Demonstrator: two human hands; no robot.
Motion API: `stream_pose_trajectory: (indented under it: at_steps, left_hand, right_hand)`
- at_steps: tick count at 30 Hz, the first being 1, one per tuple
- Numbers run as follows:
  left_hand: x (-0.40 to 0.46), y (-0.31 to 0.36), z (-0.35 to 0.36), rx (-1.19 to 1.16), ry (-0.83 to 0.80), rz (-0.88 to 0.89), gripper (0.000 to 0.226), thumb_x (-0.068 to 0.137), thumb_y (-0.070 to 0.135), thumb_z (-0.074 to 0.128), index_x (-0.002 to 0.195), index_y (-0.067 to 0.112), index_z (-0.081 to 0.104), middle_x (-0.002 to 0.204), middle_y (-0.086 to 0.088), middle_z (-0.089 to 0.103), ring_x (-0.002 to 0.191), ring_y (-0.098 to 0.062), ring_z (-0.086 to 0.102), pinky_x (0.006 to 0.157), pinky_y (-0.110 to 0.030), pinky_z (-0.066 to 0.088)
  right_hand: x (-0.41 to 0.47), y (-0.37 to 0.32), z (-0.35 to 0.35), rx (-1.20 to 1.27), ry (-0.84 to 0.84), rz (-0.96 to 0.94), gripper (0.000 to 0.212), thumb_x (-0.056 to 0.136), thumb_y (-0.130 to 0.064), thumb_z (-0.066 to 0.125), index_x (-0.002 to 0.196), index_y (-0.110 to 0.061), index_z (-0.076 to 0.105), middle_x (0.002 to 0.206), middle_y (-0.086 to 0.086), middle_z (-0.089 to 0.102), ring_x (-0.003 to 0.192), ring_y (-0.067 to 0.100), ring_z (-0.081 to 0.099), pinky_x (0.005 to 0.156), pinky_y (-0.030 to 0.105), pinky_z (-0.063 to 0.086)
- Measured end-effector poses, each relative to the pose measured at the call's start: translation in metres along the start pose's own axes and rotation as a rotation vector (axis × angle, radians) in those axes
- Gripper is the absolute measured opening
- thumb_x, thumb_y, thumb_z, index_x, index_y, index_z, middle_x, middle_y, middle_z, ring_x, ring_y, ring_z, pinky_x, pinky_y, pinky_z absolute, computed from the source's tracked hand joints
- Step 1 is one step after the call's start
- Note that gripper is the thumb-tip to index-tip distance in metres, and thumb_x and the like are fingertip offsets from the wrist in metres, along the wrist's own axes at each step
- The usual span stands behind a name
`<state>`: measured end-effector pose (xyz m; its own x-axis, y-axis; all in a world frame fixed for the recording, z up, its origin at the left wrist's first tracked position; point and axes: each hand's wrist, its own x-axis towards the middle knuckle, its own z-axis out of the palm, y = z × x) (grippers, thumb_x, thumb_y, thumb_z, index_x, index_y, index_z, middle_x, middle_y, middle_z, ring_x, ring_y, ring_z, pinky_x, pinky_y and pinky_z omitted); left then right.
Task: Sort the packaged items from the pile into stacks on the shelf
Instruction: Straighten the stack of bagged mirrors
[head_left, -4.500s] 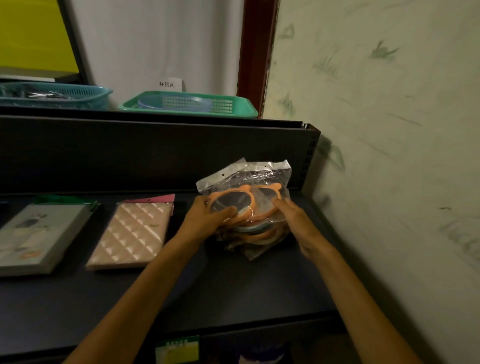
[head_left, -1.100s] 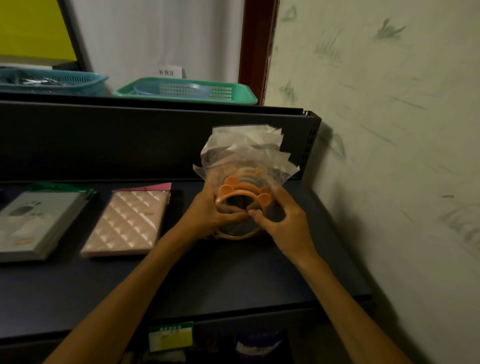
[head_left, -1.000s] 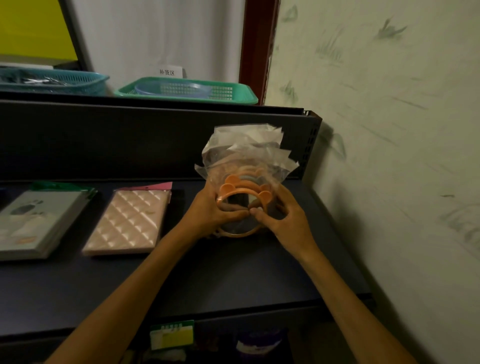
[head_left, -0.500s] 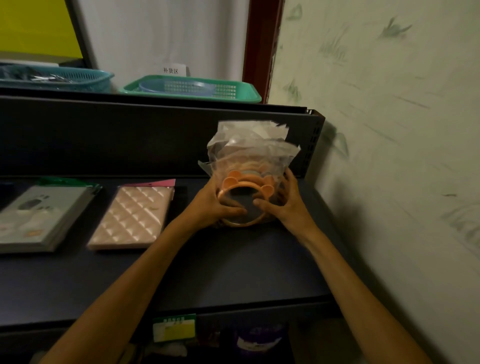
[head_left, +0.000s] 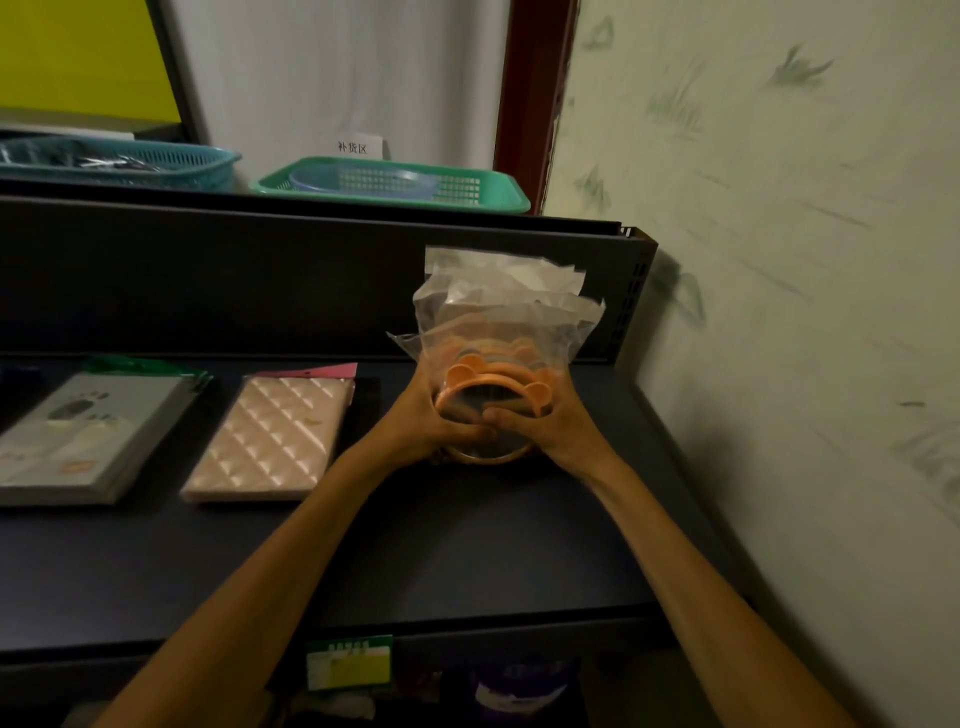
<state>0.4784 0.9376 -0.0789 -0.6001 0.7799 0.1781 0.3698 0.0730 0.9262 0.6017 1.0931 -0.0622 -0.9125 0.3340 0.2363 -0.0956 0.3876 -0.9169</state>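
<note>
Left hand (head_left: 431, 423) and right hand (head_left: 558, 426) both grip the bagged mirrors (head_left: 491, 374), upright on the shelf (head_left: 467, 545), fingers curled round them.

The scene is dimly lit, the brightest area being the white curtain (head_left: 337, 73) at the upper centre of the frame. A soft shadow is cast on the wall (head_left: 779, 312) at right. Straight lines are bowed toward the edges, and fine detail is softened throughout.
</note>
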Motion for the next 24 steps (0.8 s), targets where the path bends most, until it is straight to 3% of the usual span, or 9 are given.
stream_pose_trajectory:
  at_steps: [2, 6, 10, 13, 17, 20, 24]
  left_hand:
    - [-0.001, 0.002, 0.001, -0.022, -0.024, -0.003, 0.106, 0.054, 0.029, 0.086, 0.142, 0.025, 0.027, 0.135, 0.003, 0.047, 0.123, -0.009, 0.051, 0.103, -0.036, 0.045]
    - [-0.001, 0.004, 0.001, -0.036, -0.038, -0.010, 0.107, 0.053, 0.031, 0.086, 0.141, 0.028, 0.026, 0.134, 0.004, 0.049, 0.121, -0.008, 0.052, 0.102, -0.032, 0.045]
    - [-0.003, 0.002, 0.000, -0.035, -0.019, -0.036, 0.114, 0.048, 0.035, 0.088, 0.142, 0.035, 0.024, 0.134, 0.003, 0.048, 0.118, -0.016, 0.055, 0.099, -0.040, 0.048]
    - [-0.005, -0.001, 0.003, -0.020, 0.021, -0.064, 0.112, 0.049, 0.035, 0.090, 0.138, 0.044, 0.024, 0.127, 0.005, 0.053, 0.106, -0.021, 0.064, 0.089, -0.044, 0.054]
    - [-0.013, 0.003, 0.011, 0.033, 0.080, 0.008, 0.097, 0.063, 0.024, 0.086, 0.133, 0.043, 0.022, 0.117, 0.026, 0.044, 0.103, 0.014, 0.050, 0.085, -0.011, 0.041]
    - [-0.014, 0.005, 0.015, 0.049, 0.071, 0.054, 0.103, 0.062, 0.031, 0.087, 0.141, 0.036, 0.020, 0.134, 0.015, 0.039, 0.120, 0.004, 0.042, 0.096, -0.017, 0.037]
    - [-0.011, 0.006, 0.013, 0.032, 0.051, 0.040, 0.104, 0.061, 0.025, 0.088, 0.142, 0.030, 0.023, 0.136, 0.009, 0.044, 0.123, -0.001, 0.047, 0.104, -0.031, 0.042]
  right_hand:
    - [-0.001, -0.002, 0.000, -0.031, -0.031, -0.001, 0.083, 0.066, -0.035, 0.086, 0.133, -0.012, 0.044, 0.131, 0.004, 0.056, 0.122, 0.017, 0.054, 0.100, 0.047, 0.047]
    - [-0.003, -0.005, 0.000, -0.021, -0.074, -0.023, 0.072, 0.072, -0.021, 0.082, 0.133, -0.008, 0.046, 0.132, 0.005, 0.055, 0.121, 0.020, 0.055, 0.098, 0.049, 0.048]
    - [-0.009, 0.002, -0.008, 0.001, -0.099, 0.069, 0.090, 0.069, -0.023, 0.083, 0.142, -0.020, 0.031, 0.129, 0.004, 0.057, 0.111, 0.020, 0.063, 0.095, 0.046, 0.051]
    - [-0.014, 0.014, -0.013, -0.023, -0.118, 0.083, 0.086, 0.076, -0.019, 0.077, 0.144, -0.026, 0.024, 0.112, 0.004, 0.065, 0.103, 0.014, 0.065, 0.088, 0.034, 0.054]
    - [-0.017, 0.020, -0.007, -0.039, -0.080, 0.103, 0.080, 0.078, -0.023, 0.075, 0.142, -0.027, 0.027, 0.124, -0.007, 0.056, 0.112, 0.001, 0.054, 0.092, 0.019, 0.047]
    - [-0.016, 0.018, 0.000, -0.014, -0.069, 0.095, 0.067, 0.078, -0.021, 0.075, 0.135, -0.012, 0.041, 0.127, -0.016, 0.049, 0.112, -0.012, 0.049, 0.094, 0.011, 0.044]
    - [-0.011, 0.014, 0.013, -0.008, 0.020, 0.032, 0.066, 0.072, -0.035, 0.077, 0.120, 0.004, 0.053, 0.130, 0.001, 0.053, 0.122, 0.007, 0.051, 0.096, 0.013, 0.042]
